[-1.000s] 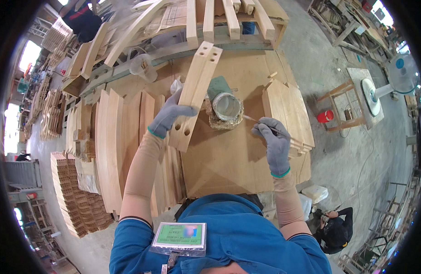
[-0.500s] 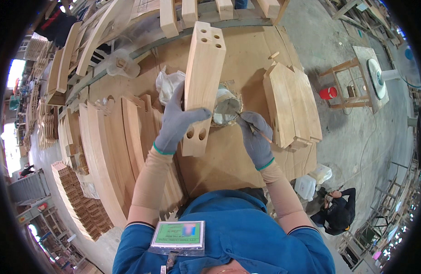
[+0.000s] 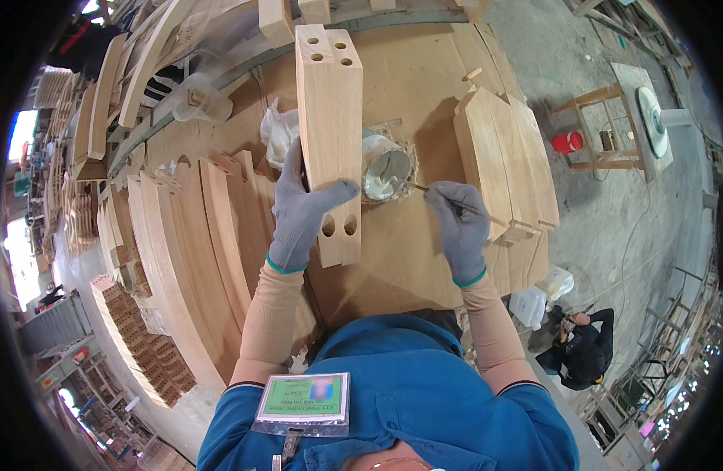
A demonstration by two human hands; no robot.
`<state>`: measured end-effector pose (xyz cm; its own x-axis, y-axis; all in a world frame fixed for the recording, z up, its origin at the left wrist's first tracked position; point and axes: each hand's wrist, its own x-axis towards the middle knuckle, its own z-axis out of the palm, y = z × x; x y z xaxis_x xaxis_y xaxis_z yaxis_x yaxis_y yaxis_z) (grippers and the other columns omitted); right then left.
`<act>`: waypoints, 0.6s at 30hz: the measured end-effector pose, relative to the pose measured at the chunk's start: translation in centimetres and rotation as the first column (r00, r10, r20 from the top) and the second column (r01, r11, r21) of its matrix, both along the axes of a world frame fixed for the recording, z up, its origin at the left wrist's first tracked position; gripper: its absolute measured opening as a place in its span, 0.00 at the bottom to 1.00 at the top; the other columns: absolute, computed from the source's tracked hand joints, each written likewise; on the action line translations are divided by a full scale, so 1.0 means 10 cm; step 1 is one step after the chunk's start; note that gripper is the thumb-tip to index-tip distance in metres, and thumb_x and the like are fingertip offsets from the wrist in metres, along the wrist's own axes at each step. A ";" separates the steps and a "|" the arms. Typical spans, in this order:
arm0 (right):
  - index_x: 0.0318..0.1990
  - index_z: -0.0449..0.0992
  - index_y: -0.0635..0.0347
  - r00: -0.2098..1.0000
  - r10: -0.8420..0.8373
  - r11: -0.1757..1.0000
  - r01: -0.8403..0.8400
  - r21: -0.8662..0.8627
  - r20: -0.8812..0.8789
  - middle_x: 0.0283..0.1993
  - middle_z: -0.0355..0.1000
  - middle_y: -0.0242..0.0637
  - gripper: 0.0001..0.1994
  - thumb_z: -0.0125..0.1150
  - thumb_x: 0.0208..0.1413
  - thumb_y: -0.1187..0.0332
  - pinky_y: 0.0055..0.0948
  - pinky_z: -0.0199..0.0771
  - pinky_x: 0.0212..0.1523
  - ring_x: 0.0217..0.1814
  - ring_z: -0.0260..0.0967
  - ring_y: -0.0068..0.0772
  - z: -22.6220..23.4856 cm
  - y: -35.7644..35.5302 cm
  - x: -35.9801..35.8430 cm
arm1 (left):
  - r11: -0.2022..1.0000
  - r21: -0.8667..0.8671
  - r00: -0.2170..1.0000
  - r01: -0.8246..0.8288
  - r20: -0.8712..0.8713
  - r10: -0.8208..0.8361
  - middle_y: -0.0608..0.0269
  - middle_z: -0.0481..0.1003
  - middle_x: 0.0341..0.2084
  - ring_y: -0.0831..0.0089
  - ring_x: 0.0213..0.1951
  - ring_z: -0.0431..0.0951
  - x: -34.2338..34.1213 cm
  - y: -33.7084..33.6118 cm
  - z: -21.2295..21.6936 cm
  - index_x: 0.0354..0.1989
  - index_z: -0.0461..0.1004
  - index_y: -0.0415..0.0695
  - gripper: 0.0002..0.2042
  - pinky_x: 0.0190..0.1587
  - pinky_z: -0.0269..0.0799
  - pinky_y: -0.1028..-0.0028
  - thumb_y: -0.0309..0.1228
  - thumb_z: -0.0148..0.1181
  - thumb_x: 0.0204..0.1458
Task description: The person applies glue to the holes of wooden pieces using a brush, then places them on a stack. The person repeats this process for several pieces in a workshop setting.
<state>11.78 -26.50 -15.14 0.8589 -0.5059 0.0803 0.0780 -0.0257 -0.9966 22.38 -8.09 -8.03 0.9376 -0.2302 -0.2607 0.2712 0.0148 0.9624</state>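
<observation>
My gloved left hand (image 3: 298, 212) is closed round a pale wooden piece (image 3: 330, 118), its thumb across the face. Round holes show in the wood's far end, and two oval holes lie near its close end. Pinched in my gloved right hand (image 3: 462, 228) is a thin stick (image 3: 479, 209). Its far end reaches into a round pot (image 3: 370, 166) with whitish, paste-like stuff inside and crusted stuff about its rim. The pot stands on the brown board-covered table (image 3: 393, 275), just right of the wooden piece.
Shaped wooden pieces (image 3: 487, 157) lie at the right, with a small dowel (image 3: 473, 74) beyond them. Long wooden parts (image 3: 181, 267) fill the left side. A crumpled white bag (image 3: 279, 135) and a clear plastic tub (image 3: 200, 98) lie farther back. A person (image 3: 585, 349) crouches at right.
The wooden piece has shifted left and stands straighter in the view. My right hand has moved a little right, and more of the stick shows between it and the pot.
</observation>
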 end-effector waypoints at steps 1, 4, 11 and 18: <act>0.35 0.74 0.64 0.999 -0.005 0.996 0.009 -0.085 0.048 0.32 0.75 0.36 0.05 0.60 0.51 0.81 0.20 0.71 0.37 0.34 0.71 0.22 -0.05 0.01 -0.02 | 1.000 0.001 1.000 0.001 0.010 -0.001 0.58 0.72 0.47 0.71 0.48 0.73 0.00 0.00 -0.02 0.60 0.60 0.38 0.38 0.52 0.68 0.73 0.22 0.66 0.34; 0.35 0.74 0.62 0.998 0.003 0.986 0.007 -0.167 0.059 0.36 0.75 0.41 0.06 0.61 0.50 0.81 0.23 0.73 0.39 0.37 0.74 0.28 -0.09 0.17 -0.14 | 1.000 -0.008 1.000 -0.017 0.018 0.017 0.58 0.72 0.47 0.71 0.48 0.73 -0.02 -0.03 -0.03 0.60 0.61 0.38 0.38 0.52 0.69 0.73 0.22 0.67 0.34; 0.38 0.74 0.62 0.971 0.199 0.923 -0.140 -0.358 0.134 0.41 0.75 0.44 0.11 0.59 0.46 0.84 0.30 0.75 0.43 0.43 0.75 0.41 -0.09 0.30 -0.45 | 0.999 0.030 1.000 -0.017 -0.008 0.018 0.58 0.72 0.47 0.71 0.48 0.73 -0.02 -0.05 0.01 0.60 0.60 0.37 0.38 0.51 0.69 0.73 0.23 0.67 0.34; 0.38 0.74 0.65 0.994 0.076 0.989 -0.065 -0.135 0.079 0.41 0.75 0.46 0.11 0.59 0.47 0.86 0.29 0.75 0.44 0.43 0.75 0.39 -0.19 0.27 -0.26 | 1.000 -0.002 1.000 -0.021 -0.005 0.021 0.58 0.72 0.48 0.70 0.48 0.73 -0.01 -0.08 -0.02 0.61 0.59 0.38 0.39 0.52 0.69 0.73 0.23 0.66 0.34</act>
